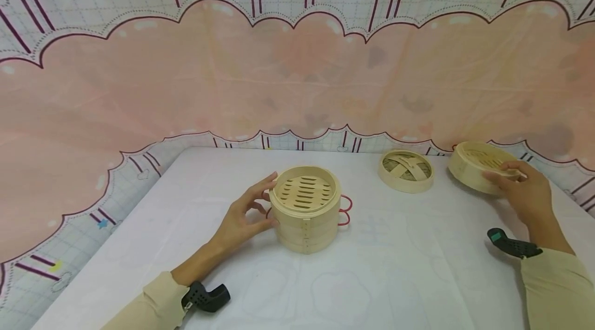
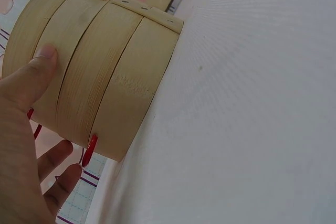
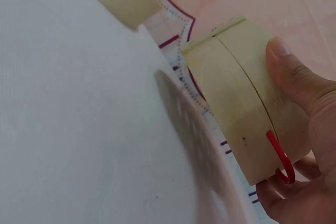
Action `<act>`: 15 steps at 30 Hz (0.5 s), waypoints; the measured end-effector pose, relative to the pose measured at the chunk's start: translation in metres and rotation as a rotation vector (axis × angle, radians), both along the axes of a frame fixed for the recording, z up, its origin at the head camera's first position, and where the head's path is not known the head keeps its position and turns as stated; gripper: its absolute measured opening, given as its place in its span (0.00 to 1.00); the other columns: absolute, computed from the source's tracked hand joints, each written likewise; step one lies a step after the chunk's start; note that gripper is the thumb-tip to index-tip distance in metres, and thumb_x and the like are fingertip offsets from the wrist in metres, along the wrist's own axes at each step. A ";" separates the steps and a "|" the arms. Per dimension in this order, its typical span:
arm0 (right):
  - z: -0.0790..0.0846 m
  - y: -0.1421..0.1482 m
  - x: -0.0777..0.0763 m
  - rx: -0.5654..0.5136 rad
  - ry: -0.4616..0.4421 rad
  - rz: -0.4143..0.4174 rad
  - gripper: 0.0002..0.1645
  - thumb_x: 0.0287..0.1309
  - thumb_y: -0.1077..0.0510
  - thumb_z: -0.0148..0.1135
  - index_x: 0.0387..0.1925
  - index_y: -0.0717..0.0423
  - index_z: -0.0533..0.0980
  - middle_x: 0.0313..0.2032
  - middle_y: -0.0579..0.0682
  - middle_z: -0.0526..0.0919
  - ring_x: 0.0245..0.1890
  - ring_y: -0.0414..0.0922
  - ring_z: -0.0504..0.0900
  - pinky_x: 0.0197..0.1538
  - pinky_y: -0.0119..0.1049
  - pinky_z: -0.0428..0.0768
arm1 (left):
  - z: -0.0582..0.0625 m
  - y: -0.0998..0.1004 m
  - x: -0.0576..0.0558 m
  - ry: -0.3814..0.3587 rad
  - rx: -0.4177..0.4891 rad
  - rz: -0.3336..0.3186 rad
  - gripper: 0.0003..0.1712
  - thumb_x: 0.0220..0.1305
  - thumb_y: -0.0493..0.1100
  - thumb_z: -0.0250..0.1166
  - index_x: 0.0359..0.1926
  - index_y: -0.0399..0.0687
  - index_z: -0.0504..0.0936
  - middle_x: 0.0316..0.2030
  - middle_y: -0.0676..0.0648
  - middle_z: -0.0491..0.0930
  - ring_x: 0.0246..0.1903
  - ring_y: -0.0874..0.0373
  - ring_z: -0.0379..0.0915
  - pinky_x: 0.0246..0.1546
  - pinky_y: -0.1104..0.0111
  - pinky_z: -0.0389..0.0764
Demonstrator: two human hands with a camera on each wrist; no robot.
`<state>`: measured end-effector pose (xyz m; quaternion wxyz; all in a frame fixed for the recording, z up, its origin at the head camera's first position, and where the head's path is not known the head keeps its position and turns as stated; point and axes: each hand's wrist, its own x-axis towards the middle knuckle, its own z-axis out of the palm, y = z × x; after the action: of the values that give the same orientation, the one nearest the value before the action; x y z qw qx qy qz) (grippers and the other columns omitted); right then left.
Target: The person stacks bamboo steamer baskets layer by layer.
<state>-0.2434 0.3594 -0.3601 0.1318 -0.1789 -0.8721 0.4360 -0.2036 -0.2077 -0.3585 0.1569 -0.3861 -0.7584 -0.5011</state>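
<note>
Two stacked bamboo steamer baskets (image 1: 290, 232), with red loop handles at the sides and a slotted base showing on top, stand on the white table. My left hand (image 1: 246, 211) holds the stack at its left side; in the left wrist view the thumb presses the wall and the other fingers reach round near a red handle (image 2: 90, 150). At the far right, my right hand (image 1: 530, 190) grips another bamboo steamer basket (image 1: 469, 172), thumb on its wall, fingers beneath a red handle (image 3: 283, 158). This basket is tilted and raised off the table, its shadow below.
A woven bamboo steamer lid (image 1: 404, 183) lies at the back, between the stack and the raised basket. A white cloth covers the table (image 1: 372, 278). Behind it hangs a pink and white patterned curtain (image 1: 302, 77).
</note>
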 end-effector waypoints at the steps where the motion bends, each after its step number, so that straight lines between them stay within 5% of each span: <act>1: 0.002 -0.001 0.000 -0.001 0.009 0.005 0.23 0.51 0.32 0.63 0.42 0.35 0.68 0.61 0.67 0.60 0.52 0.60 0.62 0.27 0.26 0.68 | 0.000 0.000 0.000 0.000 0.001 0.000 0.40 0.45 0.23 0.72 0.61 0.31 0.66 0.67 0.34 0.60 0.44 0.54 0.69 0.36 0.58 0.77; 15: 0.027 -0.019 -0.001 -0.011 0.119 0.029 0.19 0.51 0.39 0.69 0.41 0.35 0.72 0.61 0.61 0.60 0.50 0.55 0.62 0.28 0.22 0.70 | 0.001 0.001 0.000 0.007 -0.002 0.002 0.40 0.45 0.23 0.72 0.61 0.31 0.66 0.67 0.33 0.60 0.43 0.53 0.70 0.36 0.58 0.77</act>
<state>-0.2444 0.3407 -0.3335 0.1760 -0.1406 -0.8628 0.4526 -0.2034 -0.2069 -0.3578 0.1598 -0.3872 -0.7588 -0.4988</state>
